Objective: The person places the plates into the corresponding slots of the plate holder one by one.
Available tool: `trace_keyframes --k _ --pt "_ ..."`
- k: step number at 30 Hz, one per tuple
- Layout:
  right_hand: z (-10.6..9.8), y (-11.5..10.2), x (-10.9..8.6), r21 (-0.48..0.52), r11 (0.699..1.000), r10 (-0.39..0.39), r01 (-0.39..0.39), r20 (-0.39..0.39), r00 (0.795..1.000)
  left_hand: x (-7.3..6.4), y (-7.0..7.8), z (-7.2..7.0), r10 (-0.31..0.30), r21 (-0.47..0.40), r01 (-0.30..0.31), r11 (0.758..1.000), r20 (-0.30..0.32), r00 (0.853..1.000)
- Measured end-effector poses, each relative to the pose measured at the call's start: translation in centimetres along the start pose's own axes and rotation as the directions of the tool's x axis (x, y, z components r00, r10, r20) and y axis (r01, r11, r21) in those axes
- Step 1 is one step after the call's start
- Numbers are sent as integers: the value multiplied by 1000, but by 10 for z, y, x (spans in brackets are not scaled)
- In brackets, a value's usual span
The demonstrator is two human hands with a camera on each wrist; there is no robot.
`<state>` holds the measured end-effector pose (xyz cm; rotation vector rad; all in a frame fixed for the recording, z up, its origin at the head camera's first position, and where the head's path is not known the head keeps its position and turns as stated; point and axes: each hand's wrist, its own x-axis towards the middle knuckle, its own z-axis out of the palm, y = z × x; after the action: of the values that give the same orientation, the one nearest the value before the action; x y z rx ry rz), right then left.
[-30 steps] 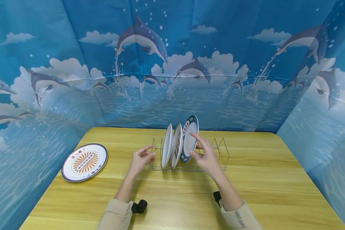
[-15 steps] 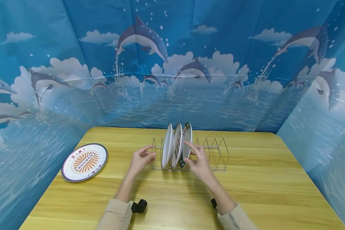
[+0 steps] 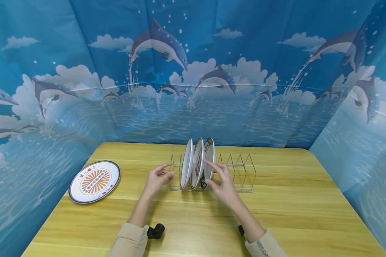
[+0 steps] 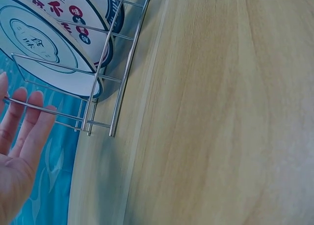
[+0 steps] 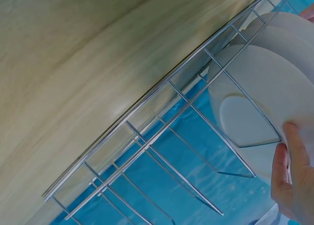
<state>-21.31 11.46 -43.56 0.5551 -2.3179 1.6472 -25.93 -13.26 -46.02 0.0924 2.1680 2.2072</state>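
Note:
A wire dish rack (image 3: 244,191) stands on the table with three plates upright in its left part. My left hand (image 3: 157,180) holds the rack's left end, fingers at the end wire in the left wrist view. Leftmost is a white plate (image 3: 187,164), then a plate with red print (image 3: 198,162). Third comes a green-rimmed plate (image 3: 209,151), which my right hand (image 3: 226,184) grips by its right side, index finger and thumb on its face. In the right wrist view its pale underside (image 5: 252,77) shows between the wires, with fingertips at its edge.
Another plate, with an orange ray pattern (image 3: 95,181), lies flat at the table's left. Several wire dividers (image 5: 206,122) stand right of the plates. A blue dolphin-print curtain (image 3: 193,110) hangs behind the wooden table (image 3: 296,200).
The green-rimmed plate has moved left and down into the rack, beside the red-printed plate, with my right hand still on it. My left hand has stayed at the rack's end.

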Motion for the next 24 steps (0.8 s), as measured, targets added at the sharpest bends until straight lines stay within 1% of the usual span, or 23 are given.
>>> trace_keyframes --k 3,6,9,11,14,16,17,19,20,21,22,24 --pt "0 0 -1 -5 1000 1 -1 -4 1000 0 -3 1 15 17 -15 1000 -21 1000" --pt "0 -1 -2 -48 999 -13 12 -22 1000 -3 -4 2 37 35 -36 999 -27 999" --pt "0 -3 0 -93 995 -50 42 -85 995 -7 -5 -1 53 58 -51 997 -36 998" --pt "-1 -9 3 -111 991 -93 77 -144 985 -11 -7 -6 63 55 -60 997 -54 997" --pt "-3 -28 7 -109 983 -167 146 -218 962 -18 -9 -21 64 48 -59 997 -102 993" --pt "-4 -45 10 -88 978 -207 191 -235 950 -24 -9 -32 69 39 -64 997 -144 987" --pt "-3 -54 11 -68 976 -215 205 -234 948 -27 -9 -38 76 36 -70 997 -166 983" --pt "-1 -71 13 -24 976 -216 216 -215 952 -33 -8 -51 99 40 -92 995 -215 972" --pt "1 -77 14 3 977 -206 211 -198 958 -36 -8 -58 115 44 -108 993 -239 964" --pt "3 -82 16 28 978 -197 206 -178 964 -38 -12 -66 147 36 -143 989 -255 956" --pt "5 -86 17 55 979 -185 195 -154 971 -42 -12 -74 160 26 -160 987 -278 947" --pt "11 -92 21 99 981 -155 166 -105 982 -46 -20 -94 195 -12 -209 978 -306 932"
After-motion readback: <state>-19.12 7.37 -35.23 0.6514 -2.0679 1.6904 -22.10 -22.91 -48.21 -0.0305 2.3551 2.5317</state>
